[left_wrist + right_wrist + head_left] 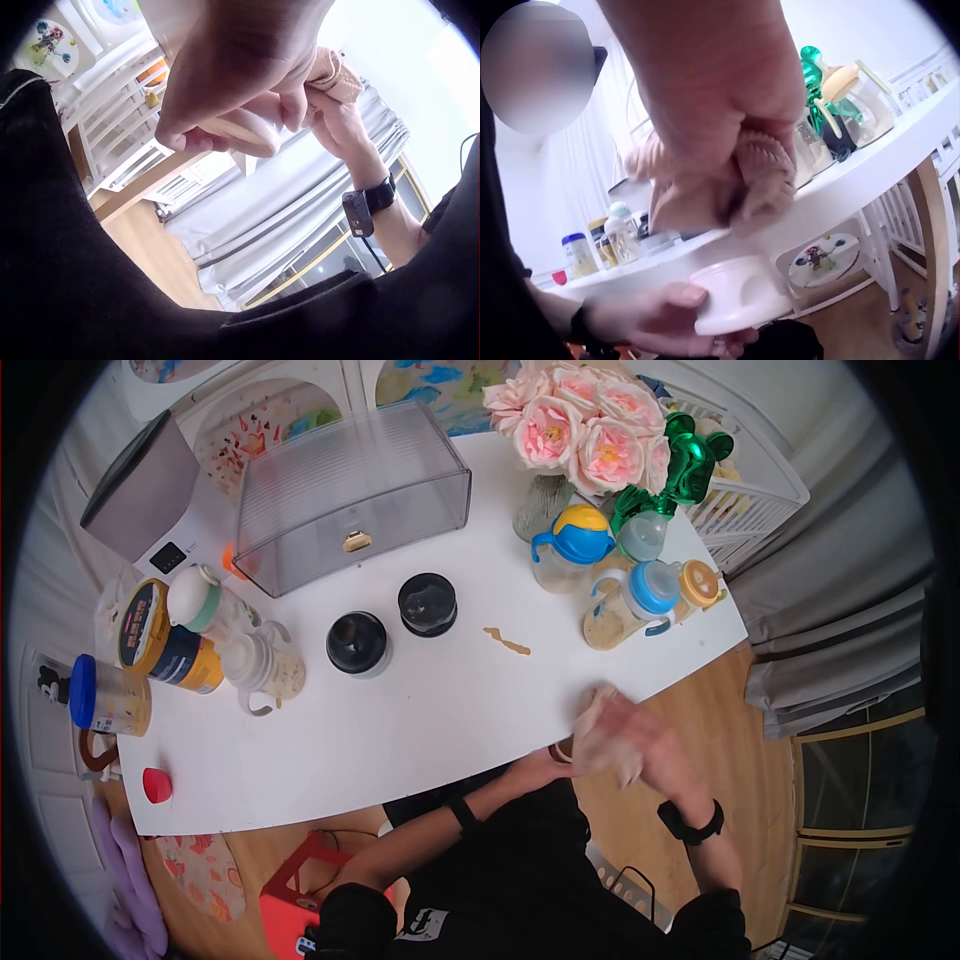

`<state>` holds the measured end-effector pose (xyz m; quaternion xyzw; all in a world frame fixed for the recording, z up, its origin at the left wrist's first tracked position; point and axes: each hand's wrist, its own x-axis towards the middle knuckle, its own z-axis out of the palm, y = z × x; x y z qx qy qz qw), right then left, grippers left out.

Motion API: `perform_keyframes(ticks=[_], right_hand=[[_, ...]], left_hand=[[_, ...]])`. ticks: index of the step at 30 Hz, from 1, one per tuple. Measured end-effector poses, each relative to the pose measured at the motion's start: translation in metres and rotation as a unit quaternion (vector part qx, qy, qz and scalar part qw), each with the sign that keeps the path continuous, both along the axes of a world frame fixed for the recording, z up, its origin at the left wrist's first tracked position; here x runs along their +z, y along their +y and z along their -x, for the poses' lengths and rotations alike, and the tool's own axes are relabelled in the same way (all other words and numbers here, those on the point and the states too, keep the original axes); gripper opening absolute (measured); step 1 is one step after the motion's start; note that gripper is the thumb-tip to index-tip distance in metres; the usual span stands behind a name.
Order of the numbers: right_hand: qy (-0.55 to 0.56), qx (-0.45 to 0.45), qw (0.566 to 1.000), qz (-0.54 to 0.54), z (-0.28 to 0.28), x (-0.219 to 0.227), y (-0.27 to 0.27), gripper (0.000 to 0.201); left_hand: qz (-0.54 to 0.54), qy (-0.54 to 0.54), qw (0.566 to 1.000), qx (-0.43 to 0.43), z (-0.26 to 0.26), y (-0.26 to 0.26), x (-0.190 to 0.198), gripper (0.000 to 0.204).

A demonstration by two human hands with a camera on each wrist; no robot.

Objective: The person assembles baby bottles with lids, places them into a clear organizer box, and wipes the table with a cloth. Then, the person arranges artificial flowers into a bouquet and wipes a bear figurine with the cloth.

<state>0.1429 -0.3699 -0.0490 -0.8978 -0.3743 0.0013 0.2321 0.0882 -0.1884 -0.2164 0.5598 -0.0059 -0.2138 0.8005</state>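
At the table's front edge the left hand holds a pale, round cup-like piece, which shows in the right wrist view between thumb and fingers. Just above it the right hand grips a crumpled beige cloth, slightly blurred. In the left wrist view the pale piece is pinched by the left hand, with the cloth beyond. A brown streak lies on the white table.
Two black-topped containers stand mid-table, behind them a clear box. Several bottles and a vase of pink flowers are at the right. Jars and bottles stand at the left, near a red cup.
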Motion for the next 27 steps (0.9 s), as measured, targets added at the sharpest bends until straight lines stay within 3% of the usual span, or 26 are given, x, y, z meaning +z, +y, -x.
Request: perform_keyframes(ticks=[1, 3, 4, 5, 7, 9, 11, 13, 15, 16, 18, 20, 23, 27], right_hand=[[-0.027, 0.081, 0.993, 0.086, 0.003, -0.003, 0.001, 0.042], [-0.003, 0.066, 0.995, 0.076, 0.009, -0.001, -0.020, 0.044], [0.035, 0.014, 0.996, 0.082, 0.011, 0.009, -0.034, 0.046], [0.072, -0.039, 0.993, 0.088, 0.013, 0.020, -0.040, 0.048], [0.019, -0.065, 0.995, 0.070, 0.011, 0.035, -0.038, 0.049], [-0.026, -0.152, 0.988, -0.026, 0.008, 0.037, -0.039, 0.048], [-0.040, -0.149, 0.987, -0.051, 0.005, 0.045, -0.026, 0.048], [-0.028, -0.135, 0.988, -0.065, 0.001, 0.050, -0.009, 0.047], [-0.009, -0.118, 0.992, -0.045, -0.003, 0.045, 0.006, 0.046], [0.008, -0.108, 0.994, -0.018, -0.005, 0.043, 0.013, 0.045], [-0.012, -0.085, 0.996, -0.033, -0.011, 0.039, 0.032, 0.045], [-0.045, -0.057, 0.996, -0.053, -0.019, 0.029, 0.054, 0.048], [-0.122, -0.026, 0.991, -0.042, -0.030, 0.013, 0.093, 0.049], [-0.198, 0.004, 0.980, 0.008, -0.054, -0.008, 0.139, 0.052]], left_hand=[[-0.002, -0.003, 1.000, 0.002, -0.002, 0.000, 0.004, 0.079], [-0.010, -0.036, 0.999, 0.014, -0.003, -0.002, 0.014, 0.080], [-0.077, -0.066, 0.995, 0.013, -0.003, -0.006, 0.007, 0.079], [-0.078, -0.068, 0.994, 0.016, -0.001, -0.005, 0.013, 0.079], [-0.163, -0.105, 0.981, -0.022, 0.003, -0.007, 0.028, 0.079], [-0.194, -0.164, 0.967, 0.018, 0.012, -0.011, 0.035, 0.075], [-0.236, -0.187, 0.951, -0.066, 0.019, -0.008, 0.050, 0.072], [-0.251, -0.209, 0.942, -0.080, 0.024, 0.006, 0.070, 0.073], [-0.274, -0.141, 0.938, -0.157, 0.033, 0.028, 0.107, 0.075], [-0.281, -0.141, 0.937, -0.152, 0.038, 0.042, 0.121, 0.075], [-0.328, -0.215, 0.915, -0.093, 0.051, 0.075, 0.145, 0.077], [-0.353, -0.164, 0.920, -0.036, 0.057, 0.107, 0.167, 0.078], [-0.443, -0.128, 0.882, 0.096, 0.059, 0.137, 0.186, 0.079], [-0.489, -0.100, 0.846, 0.189, 0.055, 0.152, 0.185, 0.078]])
